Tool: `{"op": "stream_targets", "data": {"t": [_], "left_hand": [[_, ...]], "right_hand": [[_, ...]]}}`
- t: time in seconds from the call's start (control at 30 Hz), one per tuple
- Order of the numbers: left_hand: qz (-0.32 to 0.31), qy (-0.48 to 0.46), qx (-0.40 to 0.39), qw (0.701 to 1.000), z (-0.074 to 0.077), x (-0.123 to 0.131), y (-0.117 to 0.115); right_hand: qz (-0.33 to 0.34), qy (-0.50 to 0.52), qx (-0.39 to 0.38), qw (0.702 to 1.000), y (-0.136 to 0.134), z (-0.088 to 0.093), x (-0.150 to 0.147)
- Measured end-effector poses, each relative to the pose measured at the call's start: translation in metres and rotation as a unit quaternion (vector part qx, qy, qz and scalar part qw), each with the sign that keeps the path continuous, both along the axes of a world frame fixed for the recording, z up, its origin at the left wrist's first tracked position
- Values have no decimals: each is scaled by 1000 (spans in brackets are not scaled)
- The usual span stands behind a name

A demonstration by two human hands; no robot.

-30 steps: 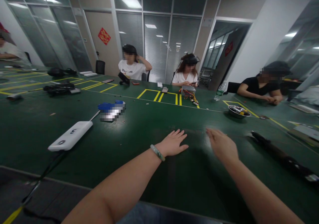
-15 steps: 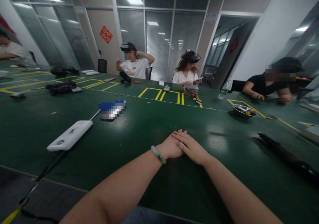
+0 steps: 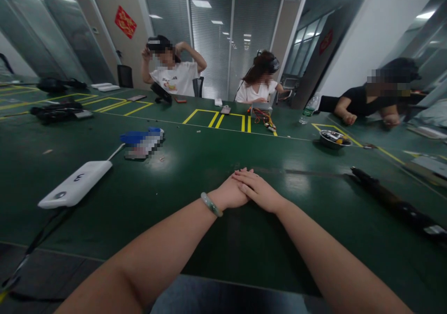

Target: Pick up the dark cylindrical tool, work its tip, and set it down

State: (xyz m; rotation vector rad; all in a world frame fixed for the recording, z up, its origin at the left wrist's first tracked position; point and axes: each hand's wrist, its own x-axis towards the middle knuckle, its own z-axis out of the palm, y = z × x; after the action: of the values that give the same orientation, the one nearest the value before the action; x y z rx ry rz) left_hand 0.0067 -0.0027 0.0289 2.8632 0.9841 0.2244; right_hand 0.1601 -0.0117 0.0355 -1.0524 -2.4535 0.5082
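Observation:
My left hand (image 3: 228, 194) lies flat on the green table (image 3: 195, 174), palm down, fingers stretched out. A pale green bangle (image 3: 211, 204) sits on its wrist. My right hand (image 3: 260, 190) rests on top of the left hand's fingers, also flat with fingers extended. Neither hand holds anything. Both forearms reach in from the near edge. The nearest object is a long black tool (image 3: 391, 201) lying to the right of my hands, well apart from them.
A white power bank (image 3: 75, 184) with a cable lies at the left. A blue item (image 3: 141, 139) sits beyond it. A metal bowl (image 3: 331, 139) and a water bottle (image 3: 309, 109) stand far right. Three people sit across the table; yellow tape marks its surface.
A second ago my hands lay apart. The right hand moved left onto the left hand and has stayed there. The camera has tilted down and shifted slightly.

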Motion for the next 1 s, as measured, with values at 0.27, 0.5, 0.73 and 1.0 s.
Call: {"op": "stream_targets", "data": {"t": [0.27,0.5,0.73,1.0], "left_hand": [[-27,1,56,998,-16,0,6],[-24,8,66,998,-20,-1,7],[3,-16,25,1000,-21,-2,7],[39,-48,-50,997,-8,-10,5]], "right_hand": [[9,11,6,1000,2,-3,2],[13,14,9,1000,5,-4,3],[-22,2,16,1000,-4,-5,1],[-387,-147,96,905,-12,5,107]]}}
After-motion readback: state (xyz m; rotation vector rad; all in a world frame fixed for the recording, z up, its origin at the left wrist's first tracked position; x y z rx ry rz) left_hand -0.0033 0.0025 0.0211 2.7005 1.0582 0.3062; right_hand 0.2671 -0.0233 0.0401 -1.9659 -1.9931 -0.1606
